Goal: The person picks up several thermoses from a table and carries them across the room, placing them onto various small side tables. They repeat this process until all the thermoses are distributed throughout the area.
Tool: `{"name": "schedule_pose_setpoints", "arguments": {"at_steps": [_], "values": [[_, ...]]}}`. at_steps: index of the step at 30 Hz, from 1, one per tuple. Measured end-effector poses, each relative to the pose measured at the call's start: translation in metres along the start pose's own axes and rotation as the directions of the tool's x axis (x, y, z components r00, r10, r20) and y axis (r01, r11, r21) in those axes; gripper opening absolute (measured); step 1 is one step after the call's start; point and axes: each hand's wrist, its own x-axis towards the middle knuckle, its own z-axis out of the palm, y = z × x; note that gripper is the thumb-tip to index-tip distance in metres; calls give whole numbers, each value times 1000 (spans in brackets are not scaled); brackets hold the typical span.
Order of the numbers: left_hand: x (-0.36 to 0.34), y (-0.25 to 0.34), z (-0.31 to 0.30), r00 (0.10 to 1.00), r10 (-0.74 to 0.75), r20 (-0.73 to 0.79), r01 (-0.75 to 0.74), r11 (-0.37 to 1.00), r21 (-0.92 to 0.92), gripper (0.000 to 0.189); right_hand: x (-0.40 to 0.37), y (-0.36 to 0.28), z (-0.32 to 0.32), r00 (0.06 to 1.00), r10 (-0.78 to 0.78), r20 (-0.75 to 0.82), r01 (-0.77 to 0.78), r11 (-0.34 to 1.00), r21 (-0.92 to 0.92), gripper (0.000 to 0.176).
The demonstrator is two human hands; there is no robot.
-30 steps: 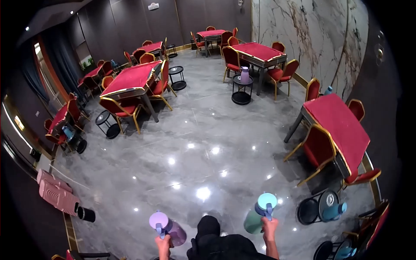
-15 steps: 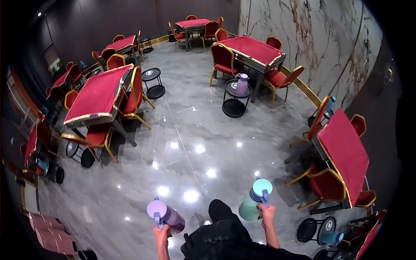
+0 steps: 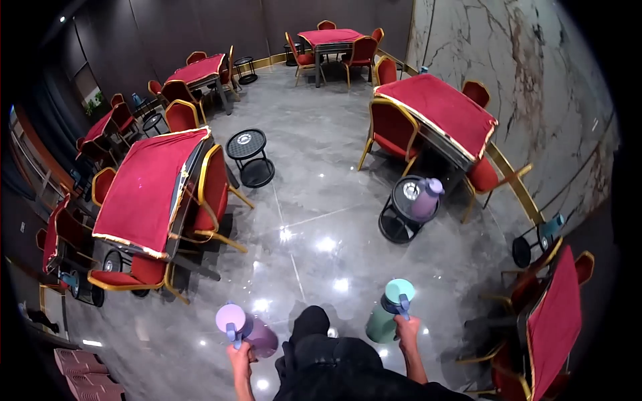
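My left hand (image 3: 241, 355) is closed round the handle of a purple thermos jug (image 3: 262, 339) with a lilac lid, held low at the left of my body. On the other side, my right hand (image 3: 406, 327) grips the handle of a green thermos jug (image 3: 382, 325) with a mint lid. Both jugs hang tilted above the shiny floor. Ahead to the right, another purple thermos jug (image 3: 424, 202) stands on a round black side table (image 3: 401, 220); neither hand touches it.
Red-covered tables (image 3: 152, 190) with gold-framed chairs (image 3: 215, 190) stand on the left. Another red-covered table (image 3: 441, 110) is ahead right, and one (image 3: 556, 327) lies close on the right. A black side table (image 3: 251, 157) stands ahead. Pink ridged objects (image 3: 83, 371) sit at lower left.
I have moved forward across the floor. The side table with the purple jug and the tables around me appear nearer. Both hands still hold their jugs.
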Motion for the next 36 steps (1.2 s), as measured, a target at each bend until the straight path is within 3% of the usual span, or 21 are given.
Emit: {"name": "schedule_pose_setpoints", "arguments": {"at_steps": [4, 8, 10, 12, 16, 20, 25, 31, 36], "values": [[129, 41, 88, 998, -28, -64, 33, 997, 69, 23, 136, -80, 101, 999, 2, 54, -6, 997, 73, 26], [280, 85, 186, 991, -20, -133, 32, 996, 84, 18, 270, -147, 205, 1000, 13, 5, -14, 999, 39, 25], [353, 114, 246, 988, -9, -153, 8, 1000, -5, 19, 334, -194, 254, 1000, 12, -9, -11, 999, 35, 26], [419, 155, 301, 999, -43, 19, 44, 995, -94, 22, 396, -234, 291, 999, -1, -54, 2, 1000, 14, 25], [541, 242, 427, 998, -20, 64, 19, 1000, 13, 24, 517, -312, 357, 998, -42, -39, 43, 999, 23, 28], [671, 295, 546, 982, 110, 154, -85, 983, -162, 26, 660, -374, 431, 996, -83, -14, 82, 996, -37, 28], [814, 348, 705, 996, 77, 41, -69, 982, -177, 25, 873, -442, 512, 995, -94, -40, 90, 991, -101, 25], [929, 438, 826, 999, 42, -6, -42, 995, -92, 25, 1064, -575, 601, 997, -63, -33, 64, 997, 46, 27], [1060, 471, 968, 970, 84, -227, -60, 992, 108, 12, 1234, -666, 648, 996, -84, 8, 83, 995, 58, 28]]}}
